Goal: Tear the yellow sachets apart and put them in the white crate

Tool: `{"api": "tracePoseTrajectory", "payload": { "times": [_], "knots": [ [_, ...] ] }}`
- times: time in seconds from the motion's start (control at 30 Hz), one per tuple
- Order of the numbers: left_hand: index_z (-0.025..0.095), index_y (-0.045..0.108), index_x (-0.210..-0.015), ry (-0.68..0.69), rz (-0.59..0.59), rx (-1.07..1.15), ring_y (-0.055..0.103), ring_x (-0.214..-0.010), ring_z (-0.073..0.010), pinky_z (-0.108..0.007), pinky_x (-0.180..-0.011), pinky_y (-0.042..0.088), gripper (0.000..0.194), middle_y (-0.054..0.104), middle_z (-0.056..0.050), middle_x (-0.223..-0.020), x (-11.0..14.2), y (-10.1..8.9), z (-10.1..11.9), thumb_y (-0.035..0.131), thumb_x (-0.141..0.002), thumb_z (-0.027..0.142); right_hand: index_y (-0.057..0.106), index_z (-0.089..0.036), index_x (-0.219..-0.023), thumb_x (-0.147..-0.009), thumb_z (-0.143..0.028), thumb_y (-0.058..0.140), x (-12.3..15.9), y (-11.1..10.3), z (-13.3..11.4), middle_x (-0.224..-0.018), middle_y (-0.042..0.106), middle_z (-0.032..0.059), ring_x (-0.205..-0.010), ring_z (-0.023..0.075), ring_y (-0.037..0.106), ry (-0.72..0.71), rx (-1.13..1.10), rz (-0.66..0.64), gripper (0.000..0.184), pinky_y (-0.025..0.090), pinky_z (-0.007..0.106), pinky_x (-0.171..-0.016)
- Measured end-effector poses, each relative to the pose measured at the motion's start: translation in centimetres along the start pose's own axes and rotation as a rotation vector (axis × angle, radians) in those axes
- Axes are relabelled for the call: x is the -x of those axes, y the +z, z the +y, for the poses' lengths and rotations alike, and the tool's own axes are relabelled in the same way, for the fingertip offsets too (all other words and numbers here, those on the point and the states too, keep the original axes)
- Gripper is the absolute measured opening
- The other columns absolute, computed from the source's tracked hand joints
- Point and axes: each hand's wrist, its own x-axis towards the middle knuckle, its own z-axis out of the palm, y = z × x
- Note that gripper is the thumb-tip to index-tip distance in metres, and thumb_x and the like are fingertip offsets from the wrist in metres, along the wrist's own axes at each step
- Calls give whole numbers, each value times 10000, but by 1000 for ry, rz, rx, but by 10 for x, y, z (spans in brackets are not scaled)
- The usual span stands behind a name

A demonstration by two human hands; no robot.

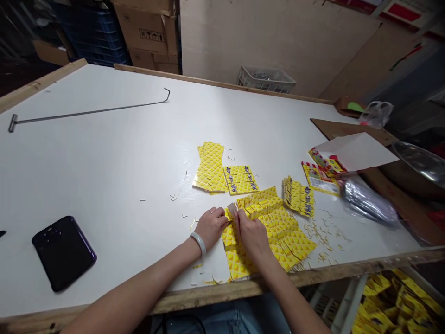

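My left hand (209,228), with a ring and a pale bangle, pinches the left edge of a yellow patterned card sheet (288,250) at the table's front. Beside it, my right hand (254,235) is closed on a small flat greyish piece (232,209) that sticks up between the hands; whether it is the back of a card I cannot tell. The sheet is scored or cut into strips, some raised. Just beyond lie a stack of yellow cards (210,164) and a flat card with small blue figures (240,179). A fanned bundle of similar cards (298,196) lies to the right.
Thin paper scraps (323,236) litter the table (114,157). A phone (64,253) and a long hooked metal rod (93,111) lie left. Printed packets (321,178), a white sheet (358,150) and clear plastic bags (368,202) lie right. Below stands a crate with yellow packs (396,301).
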Motion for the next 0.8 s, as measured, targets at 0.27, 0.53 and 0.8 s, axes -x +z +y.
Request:
{"api": "tracePoseTrajectory", "payload": {
  "times": [0.27,0.53,0.8],
  "knots": [
    [178,604,-762,-12,-25,14,493,-830,-132,-288,-751,460,278,564,-29,-903,1,2,0,375,-886,274,474,-180,-938,-966,-240,304,-4,-5,-2,-597,601,19,-525,189,586,2,-8,-258,183,167,268,-467],
    [170,599,-747,-41,-60,70,512,-844,-122,-268,-766,476,230,561,-25,-902,-2,-5,3,421,-871,244,438,-172,-1016,-924,-173,357,-11,-14,-3,-659,637,15,-570,186,605,-81,-48,-364,122,203,262,-479],
    [169,604,-769,-61,-73,89,517,-860,-135,-283,-783,482,218,556,-34,-903,-3,-7,4,421,-869,233,455,-165,-981,-941,-194,332,-10,-18,-15,-618,625,49,-554,210,602,17,16,-356,133,254,275,-506]
  ]
}}
